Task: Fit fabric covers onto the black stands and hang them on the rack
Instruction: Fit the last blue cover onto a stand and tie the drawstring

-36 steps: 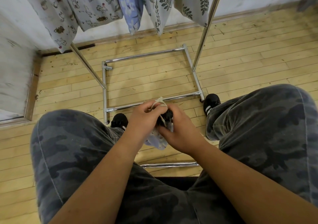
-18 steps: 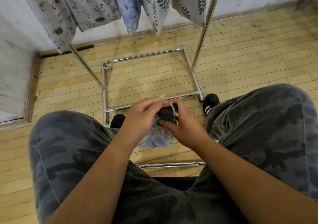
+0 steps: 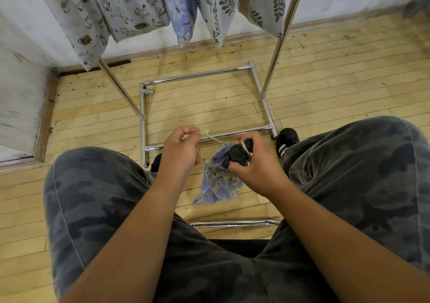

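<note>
Black stand [image 3: 236, 156] is gripped by the right hand [image 3: 254, 166] between the knees, with the blue fabric cover [image 3: 218, 184] hanging below it. Cord [image 3: 216, 140] is pinched taut in the left hand [image 3: 183, 153], presumably to cinch the cover. Rack [image 3: 277, 53] stands just ahead.

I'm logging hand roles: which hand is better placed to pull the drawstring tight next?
Left. The left hand pinches the cord, stretched away from the black stand. The right hand grips the stand, blue cover hanging below, so it likely anchors.
</note>
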Motion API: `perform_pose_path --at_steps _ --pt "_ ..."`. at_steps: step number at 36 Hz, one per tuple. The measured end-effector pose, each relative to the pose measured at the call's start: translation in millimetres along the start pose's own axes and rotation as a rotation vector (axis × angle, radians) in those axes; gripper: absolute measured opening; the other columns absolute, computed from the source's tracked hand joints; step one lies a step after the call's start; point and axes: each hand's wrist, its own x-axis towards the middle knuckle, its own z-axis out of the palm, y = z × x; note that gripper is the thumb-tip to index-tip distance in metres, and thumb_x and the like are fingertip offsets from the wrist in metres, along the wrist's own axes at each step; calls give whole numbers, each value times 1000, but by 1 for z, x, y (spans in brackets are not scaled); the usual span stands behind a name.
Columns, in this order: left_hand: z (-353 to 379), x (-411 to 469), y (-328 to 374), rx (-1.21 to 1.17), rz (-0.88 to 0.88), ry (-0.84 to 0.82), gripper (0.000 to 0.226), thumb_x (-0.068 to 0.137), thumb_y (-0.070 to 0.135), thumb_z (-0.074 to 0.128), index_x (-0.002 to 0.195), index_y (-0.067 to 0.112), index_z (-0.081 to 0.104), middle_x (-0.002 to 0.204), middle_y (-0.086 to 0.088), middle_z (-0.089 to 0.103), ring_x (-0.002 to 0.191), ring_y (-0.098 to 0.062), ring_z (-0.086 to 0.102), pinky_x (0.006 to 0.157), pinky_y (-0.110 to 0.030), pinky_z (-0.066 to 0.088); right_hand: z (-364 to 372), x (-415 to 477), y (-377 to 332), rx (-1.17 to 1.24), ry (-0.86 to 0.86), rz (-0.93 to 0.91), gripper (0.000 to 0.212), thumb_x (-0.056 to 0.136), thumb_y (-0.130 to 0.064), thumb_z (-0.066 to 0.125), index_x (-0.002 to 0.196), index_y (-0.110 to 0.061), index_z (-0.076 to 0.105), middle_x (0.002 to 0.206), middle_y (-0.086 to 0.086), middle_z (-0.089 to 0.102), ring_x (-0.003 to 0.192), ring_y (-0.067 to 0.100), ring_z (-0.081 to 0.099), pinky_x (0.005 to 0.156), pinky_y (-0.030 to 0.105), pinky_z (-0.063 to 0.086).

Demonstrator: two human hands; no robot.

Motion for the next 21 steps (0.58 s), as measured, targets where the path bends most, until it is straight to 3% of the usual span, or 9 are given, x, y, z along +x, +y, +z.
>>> perform_pose_path --at_steps 2,6,9,13,15,17,19,21 --pt "-1 2 -1 53 -12 -8 12 102 18 53 101 17 65 54 4 52 48 -15 50 61 -34 49 -2 -1 1 48 -14 19 49 79 -26 81 117 -30 49 113 -4 59 102 17 64 85 42 60" --pt "-3 3 -5 123 -69 -67 16 100 23 57 95 12 67 68 2 62 62 -16 58 73 -37 52 -8 1 -1 128 -13 45 46 80 -12 76 116 -30 53 116 -3 63 103 17 66 88 43 60" --pt "0 -2 -4 228 -18 -158 10 97 22 59 103 26 66 86 -1 63 72 -16 61 73 -35 58 -11 1 -4 209 -32 51 43 80 -6 73 108 -34 54 122 -2 63 106 21 67 88 44 61" --pt "4 -8 -6 370 39 -287 14 96 39 64 109 44 65 103 1 69 91 -15 71 90 -44 60 -11 0 -5 265 -86 49 42 72 -12 72 103 -33 53 128 -6 63 111 16 67 93 44 60" --pt "8 -12 -3 339 96 -304 12 99 42 61 106 43 70 99 5 71 93 -14 71 90 -43 60 -11 -1 -6 259 -109 28 43 73 -9 72 107 -26 52 124 0 63 107 16 67 89 39 61" --pt "10 -15 2 271 171 -293 16 102 35 58 100 35 74 84 7 69 81 -16 69 84 -39 61 -11 -2 -6 241 -134 11 44 80 5 69 112 -16 49 113 10 64 94 18 67 81 40 60" --pt "10 -18 8 186 243 -292 19 104 27 57 99 26 76 73 2 64 69 -15 62 74 -34 56 -10 -3 -6 219 -154 1 44 80 7 69 112 -14 47 113 17 63 94 32 68 80 53 59" --pt "8 -19 9 118 268 -285 20 104 23 57 100 20 77 72 0 63 68 -16 60 75 -39 56 -8 -4 -7 205 -164 -6 43 77 1 70 110 -16 47 118 20 62 102 42 66 82 63 57"
